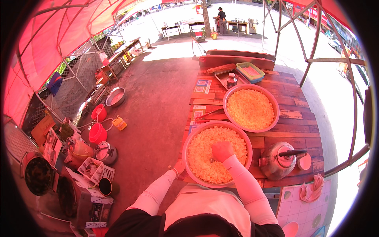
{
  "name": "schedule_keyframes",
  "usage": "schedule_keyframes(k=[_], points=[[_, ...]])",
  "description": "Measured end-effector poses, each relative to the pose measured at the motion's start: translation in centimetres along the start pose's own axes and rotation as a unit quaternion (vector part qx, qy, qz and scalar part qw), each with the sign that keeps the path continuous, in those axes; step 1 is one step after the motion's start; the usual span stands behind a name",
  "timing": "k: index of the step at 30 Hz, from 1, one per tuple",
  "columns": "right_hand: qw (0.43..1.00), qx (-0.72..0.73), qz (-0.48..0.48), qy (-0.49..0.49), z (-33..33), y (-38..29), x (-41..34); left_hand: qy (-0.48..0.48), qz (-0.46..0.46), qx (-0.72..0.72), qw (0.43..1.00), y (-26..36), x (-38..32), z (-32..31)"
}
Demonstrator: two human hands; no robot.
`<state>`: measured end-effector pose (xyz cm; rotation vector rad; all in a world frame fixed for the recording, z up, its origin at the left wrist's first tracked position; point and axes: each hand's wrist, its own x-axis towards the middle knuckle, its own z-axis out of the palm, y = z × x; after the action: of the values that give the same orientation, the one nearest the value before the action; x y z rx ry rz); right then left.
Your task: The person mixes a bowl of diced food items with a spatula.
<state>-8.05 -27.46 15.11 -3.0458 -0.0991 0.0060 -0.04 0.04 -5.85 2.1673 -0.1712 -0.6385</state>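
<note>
A wide basin (249,154) stands at the table's near edge, against my body. It is full of pale yellow, crumbly food (201,154) that looks like cooked rice or fine pieces. My right hand (222,150) is down in this food, its fingers curled and hidden from above; whether they hold anything cannot be seen. At the basin's outer left side, my left hand (179,167) holds the wall, fingertips out of sight. Just beyond, a second basin (276,102) holds similar food (250,109). Dark-handled tongs (210,114) lie between the basins.
A metal kettle (278,163) and a small bowl (304,161) stand to the right on the plank table (296,130). Farther back are a lidded jar (231,80) and a plastic basket (251,71). Buckets (97,133) and a pot (105,151) line the left floor.
</note>
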Motion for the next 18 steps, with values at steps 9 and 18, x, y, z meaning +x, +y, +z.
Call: schedule_keyframes(k=[9,18], points=[[1.0,0.004,0.008,-0.016,-0.1,0.2,0.0,-0.006,0.003,0.018,1.0,-1.9,1.6,0.3],[1.0,-0.005,0.003,0.005,0.5,-0.2,0.3,0.005,0.006,0.016,1.0,-2.1,1.2,0.0]])
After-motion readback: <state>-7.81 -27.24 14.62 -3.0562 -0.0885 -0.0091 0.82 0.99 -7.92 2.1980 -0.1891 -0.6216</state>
